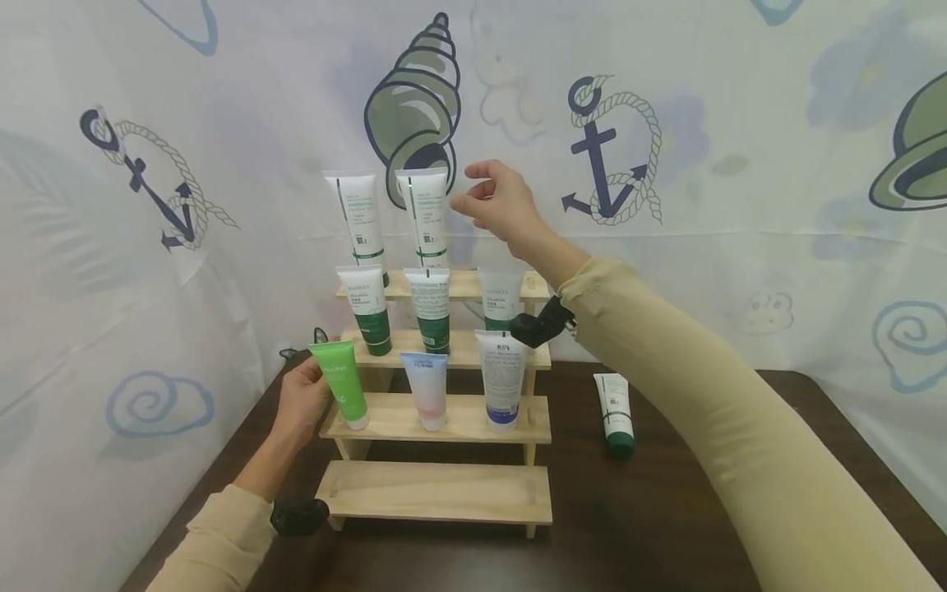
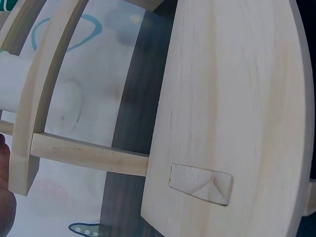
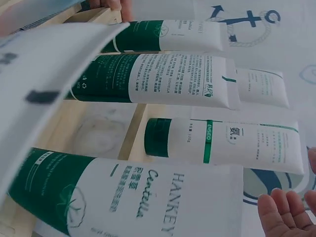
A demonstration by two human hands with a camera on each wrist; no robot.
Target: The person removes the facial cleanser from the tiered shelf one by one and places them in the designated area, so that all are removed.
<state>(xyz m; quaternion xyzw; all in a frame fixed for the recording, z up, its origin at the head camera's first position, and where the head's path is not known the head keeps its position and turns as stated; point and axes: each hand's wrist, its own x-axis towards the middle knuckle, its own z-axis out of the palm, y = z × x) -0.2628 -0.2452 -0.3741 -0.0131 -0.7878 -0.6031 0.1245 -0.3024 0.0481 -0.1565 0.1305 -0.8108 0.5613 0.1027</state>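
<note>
A tiered wooden display stand [image 1: 436, 489] carries upright squeeze tubes on its upper three shelves. My left hand [image 1: 302, 399] grips the stand's left end, beside a green tube [image 1: 342, 382]; its fingers show at the shelf end in the right wrist view, partly hidden. Above the top shelf, my right hand [image 1: 503, 201] is raised with loosely bent fingers, holding nothing. It is just right of a white tube with a green band [image 1: 427, 214], apart from it. Another such white tube [image 1: 358, 214] stands at the top left.
On the middle shelf are green-and-white tubes [image 1: 427, 304]; below stand a blue-and-pink tube [image 1: 427, 390] and a white tube with a blue base [image 1: 503, 378]. One more white-and-green tube [image 1: 616, 411] lies on the dark table [image 1: 636, 526], right of the stand. A patterned curtain [image 1: 296, 99] hangs behind.
</note>
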